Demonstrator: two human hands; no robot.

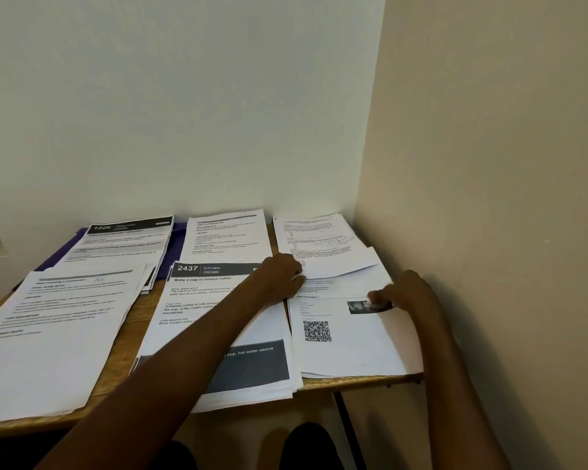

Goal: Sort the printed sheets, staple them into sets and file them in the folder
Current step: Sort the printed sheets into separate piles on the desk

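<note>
Wooden counter (131,329) sitting in a room corner, white wall (184,96) running behind it, cream wall (489,164) standing on the right. Dark metal leg (348,425) showing under the counter's front edge. Person's dark-clad knees (302,446) showing below.

Six piles of paper lie on the table (123,337) in front of you, in two rows. The QR-code pile (347,337) is at the near right, by the wall. The "2437" pile (197,300) is just left of it. The folder (175,245) lies at the back, under the "1226" pile (123,245).
</note>
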